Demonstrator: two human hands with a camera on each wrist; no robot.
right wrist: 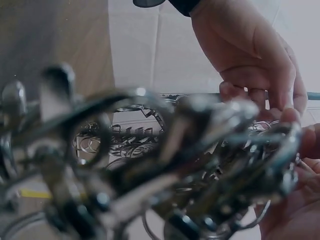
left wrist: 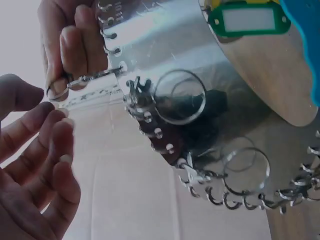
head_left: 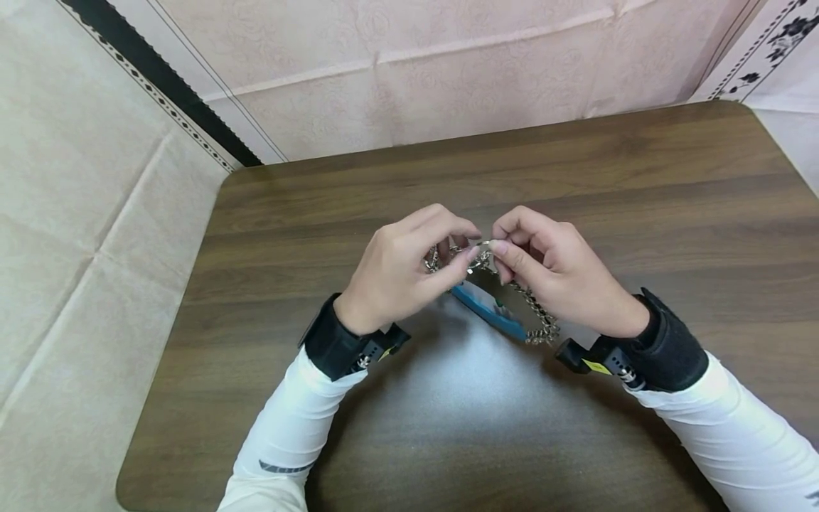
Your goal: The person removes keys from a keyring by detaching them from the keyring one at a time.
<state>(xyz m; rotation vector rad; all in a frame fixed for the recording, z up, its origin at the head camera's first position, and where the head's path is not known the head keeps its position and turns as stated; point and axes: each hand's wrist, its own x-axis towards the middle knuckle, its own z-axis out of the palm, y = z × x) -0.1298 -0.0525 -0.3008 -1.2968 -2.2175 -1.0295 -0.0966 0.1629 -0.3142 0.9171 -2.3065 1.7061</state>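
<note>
A shiny silver plate [left wrist: 165,40] is lined along its edge with small metal rings and clips, some carrying larger key rings [left wrist: 180,97]. A blue strip [head_left: 489,313] borders one side. My right hand [head_left: 563,274] pinches a key ring [left wrist: 82,80] linked by a short chain to a hole in the plate's edge. My left hand [head_left: 406,267] is close beside it, thumb and index tips parted around the ring's free side, other fingers loosely bent. In the right wrist view, blurred metal rings [right wrist: 185,145] fill the foreground and partly hide both hands.
The plate is above a brown wood-grain table [head_left: 448,427]. A green key tag [left wrist: 250,20] with a white label shows by the plate. Pale cloth [head_left: 448,71] hangs behind and left of the table. Black straps [head_left: 672,348] with small cameras wrap both wrists.
</note>
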